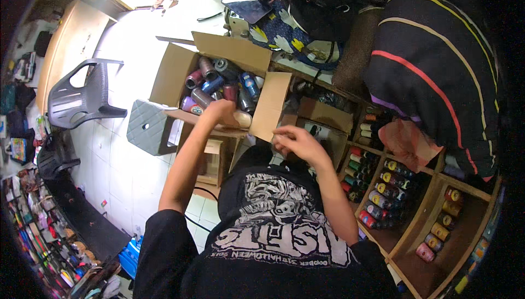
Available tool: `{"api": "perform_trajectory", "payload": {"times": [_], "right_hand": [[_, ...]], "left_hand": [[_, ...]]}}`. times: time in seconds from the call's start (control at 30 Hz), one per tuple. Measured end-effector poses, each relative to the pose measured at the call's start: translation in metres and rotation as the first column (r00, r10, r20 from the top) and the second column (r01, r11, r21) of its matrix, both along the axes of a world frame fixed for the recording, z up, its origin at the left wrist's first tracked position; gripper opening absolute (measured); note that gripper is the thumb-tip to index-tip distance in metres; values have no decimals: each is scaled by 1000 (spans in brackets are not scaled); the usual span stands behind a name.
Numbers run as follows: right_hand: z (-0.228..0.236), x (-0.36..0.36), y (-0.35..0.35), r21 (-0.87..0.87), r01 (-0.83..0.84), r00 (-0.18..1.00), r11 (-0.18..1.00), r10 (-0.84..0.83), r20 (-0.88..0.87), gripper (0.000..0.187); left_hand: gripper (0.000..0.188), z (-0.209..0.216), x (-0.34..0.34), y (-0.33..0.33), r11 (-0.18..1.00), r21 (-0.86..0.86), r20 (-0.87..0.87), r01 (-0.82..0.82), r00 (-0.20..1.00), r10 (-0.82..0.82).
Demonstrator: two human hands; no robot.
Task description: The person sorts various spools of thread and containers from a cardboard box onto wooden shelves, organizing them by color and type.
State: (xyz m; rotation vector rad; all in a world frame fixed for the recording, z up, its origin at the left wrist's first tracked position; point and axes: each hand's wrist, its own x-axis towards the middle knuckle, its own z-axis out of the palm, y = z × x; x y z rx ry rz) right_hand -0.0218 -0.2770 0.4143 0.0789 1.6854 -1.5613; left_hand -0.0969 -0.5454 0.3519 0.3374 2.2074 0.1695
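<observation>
A cardboard box (pixel 180 69) with its flaps folded open is seen resting on a grey stool (pixel 146 127), and it is filled with thread cones (pixel 210 83) lying on their sides in several colours. The left hand (pixel 219 110) is stretched out to the box's near edge, where it is laid over a pale cone (pixel 242 118) at the near right corner of the box. The fingers are curled down on that cone, but whether it is truly clasped cannot be told, since the fingertips are hidden. The cone's long axis is seen to run roughly along the near edge, its free end pointing toward the right flap (pixel 272 105).

The right hand (pixel 295 140) is held just beside that flap, outside the box and lower, with the fingers drawn loosely together; nothing can be made out within them. The left hand is thus clearly the nearer to the cones. To the right, a wooden shelf (pixel 432 181) is filled with more cones (pixel 383 198) in its compartments.
</observation>
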Motion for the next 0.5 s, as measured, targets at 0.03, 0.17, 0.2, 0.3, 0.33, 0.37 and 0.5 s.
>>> {"api": "perform_trajectory", "payload": {"times": [0.03,0.17,0.2,0.3,0.33,0.37,0.5], "right_hand": [[1,-1,-9,10,-22,1000,1000,22,-21,33],[0,-21,-36,44,48,996,998,-44,-72,39],[-3,-23,-40,55,98,994,994,-95,-57,42],[1,-25,-51,-101,223,972,970,-229,-55,51],[4,-26,-51,-181,266,958,947,-280,-57,54],[9,-26,-50,-168,239,951,956,-265,-159,56],[44,-17,-34,-159,213,896,964,-257,-361,63]], "left_hand": [[52,-3,10,-10,986,119,-23,-121,992,125],[58,15,22,-28,617,561,239,-553,821,519],[57,27,27,-20,465,660,320,-590,781,536],[57,61,49,12,202,813,365,-547,748,555],[57,71,55,27,99,825,417,-556,718,558],[57,78,62,38,-2,826,467,-563,683,562],[65,108,60,59,139,905,246,-403,761,601]]}}
